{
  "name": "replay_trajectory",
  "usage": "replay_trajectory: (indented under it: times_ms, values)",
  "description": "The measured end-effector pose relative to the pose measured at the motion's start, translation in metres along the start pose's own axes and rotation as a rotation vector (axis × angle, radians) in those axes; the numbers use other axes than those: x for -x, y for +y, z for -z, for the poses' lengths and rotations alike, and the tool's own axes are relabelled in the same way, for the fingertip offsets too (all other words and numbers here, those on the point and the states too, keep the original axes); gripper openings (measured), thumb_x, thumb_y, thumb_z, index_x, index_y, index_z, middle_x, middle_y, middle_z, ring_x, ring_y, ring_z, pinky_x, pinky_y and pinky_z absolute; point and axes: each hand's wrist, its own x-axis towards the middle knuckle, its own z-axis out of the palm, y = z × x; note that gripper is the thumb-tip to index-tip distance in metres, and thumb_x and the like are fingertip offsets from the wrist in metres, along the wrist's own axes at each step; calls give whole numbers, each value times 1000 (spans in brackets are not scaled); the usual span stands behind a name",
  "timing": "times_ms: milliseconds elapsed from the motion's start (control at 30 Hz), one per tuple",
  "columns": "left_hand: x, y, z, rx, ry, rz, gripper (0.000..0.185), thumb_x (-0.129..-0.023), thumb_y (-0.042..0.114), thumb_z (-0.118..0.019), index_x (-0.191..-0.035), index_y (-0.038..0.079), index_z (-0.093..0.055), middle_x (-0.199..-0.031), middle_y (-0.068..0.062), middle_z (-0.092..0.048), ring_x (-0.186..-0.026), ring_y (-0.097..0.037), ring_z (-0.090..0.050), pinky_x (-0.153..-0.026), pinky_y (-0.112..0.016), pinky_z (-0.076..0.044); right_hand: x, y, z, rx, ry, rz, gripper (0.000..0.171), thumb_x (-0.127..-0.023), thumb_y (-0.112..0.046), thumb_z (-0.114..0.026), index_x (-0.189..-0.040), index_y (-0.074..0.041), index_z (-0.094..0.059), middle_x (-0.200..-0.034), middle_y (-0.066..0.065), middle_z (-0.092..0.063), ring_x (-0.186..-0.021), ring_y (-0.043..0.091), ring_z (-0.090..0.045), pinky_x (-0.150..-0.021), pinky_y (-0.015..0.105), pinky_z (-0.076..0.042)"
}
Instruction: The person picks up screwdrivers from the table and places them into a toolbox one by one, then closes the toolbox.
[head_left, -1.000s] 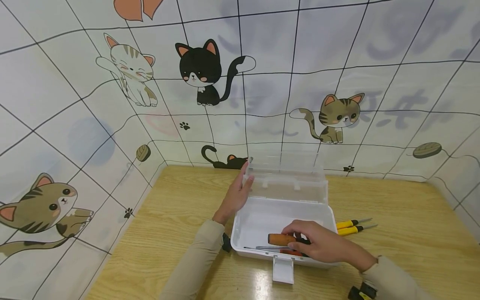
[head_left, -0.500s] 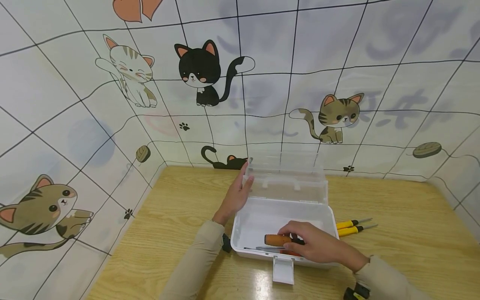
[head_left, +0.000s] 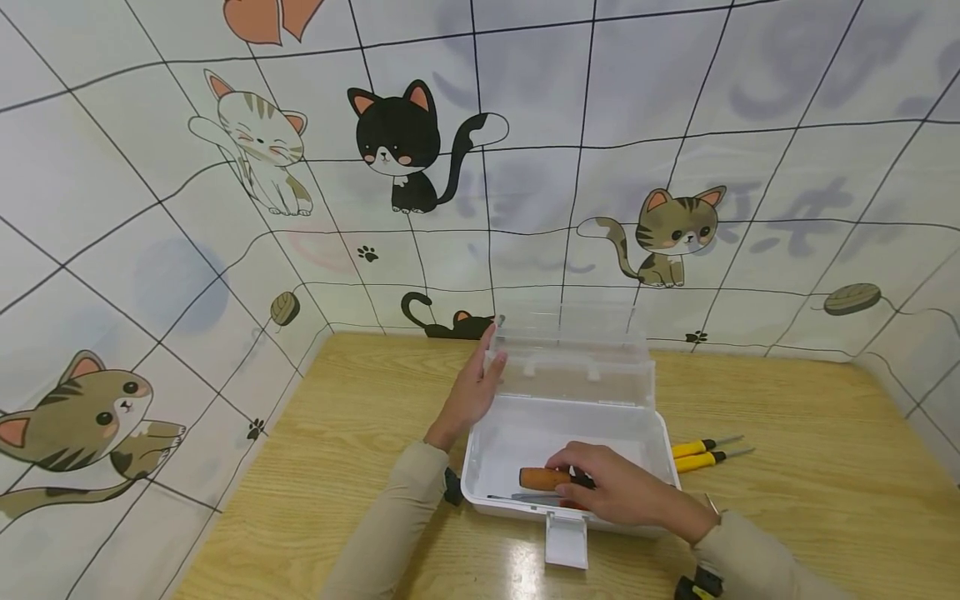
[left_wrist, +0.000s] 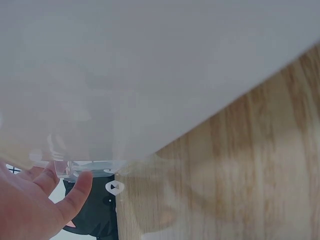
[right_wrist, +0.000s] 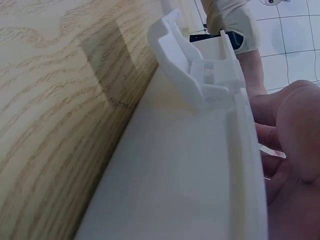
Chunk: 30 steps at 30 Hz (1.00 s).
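Head view: two yellow screwdrivers (head_left: 701,454) lie on the table (head_left: 360,433) beside the white box (head_left: 517,437). The right hand (head_left: 615,492) grips an orange-handled tool (head_left: 542,478) inside it. The left hand (head_left: 468,396) rests flat against the clear lid (head_left: 573,350).

Head view high, facing down; wrist views close against the white box (head_left: 570,433).

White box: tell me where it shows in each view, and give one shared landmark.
Head: white box sits low centre, lid up, left hand on the lid's edge.
Left wrist: its pale wall fills the upper frame.
Right wrist: its wall and latch run through the centre.
Shared landmark: wooden table.
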Motion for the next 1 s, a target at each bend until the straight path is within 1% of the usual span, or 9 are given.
replay_trajectory:
  times_ms: [100,267,533,667,833,1000]
  values:
    - [0,1,0,1,1,2,67,-101,61,-35,-159,38,-12,-164,-1,-22,-109,-33,-68,-105,-58,-40,-1,1,-2,-17,-6,-21,22,-99,-24,-62,-117,-12,-65,-101,-9,-62,-83,0,-52,-72,23,-49]
    - [1,1,1,10,-3,9,66,-102,61,-36,-159,38,-11,-164,-1,-21,-109,-36,-67,-106,-58,-40,-1,4,-6,-12,13,-22,23,-100,-23,-62,-118,-9,-65,-102,-7,-63,-84,1,-53,-73,26,-50]
    - [0,0,0,21,-1,11,65,-102,60,-36,-158,41,-11,-164,0,-21,-110,-38,-66,-107,-57,-38,0,8,-13,-26,37,-125,25,-99,-24,-62,-119,-10,-66,-101,-8,-64,-85,1,-54,-72,27,-50]
    - [0,-1,-1,28,-4,16,65,-101,61,-35,-159,40,-12,-164,0,-22,-113,-40,-64,-108,-58,-37,0,10,-15,-41,42,-148,25,-100,-24,-61,-120,-9,-66,-100,-7,-64,-83,2,-54,-70,26,-49]
    - [0,-1,0,10,-3,19,65,-102,61,-35,-159,41,-11,-164,0,-23,-111,-36,-66,-107,-57,-39,0,12,-18,-54,52,-164,24,-99,-24,-62,-119,-11,-67,-100,-9,-64,-81,3,-54,-69,24,-48]
    - [0,0,0,-1,-2,12,65,-102,60,-35,-159,40,-11,-163,-1,-23,-109,-33,-68,-106,-57,-40,0,11,-18,-57,48,-196,23,-99,-25,-63,-119,-14,-68,-100,-11,-64,-82,3,-54,-71,24,-48]
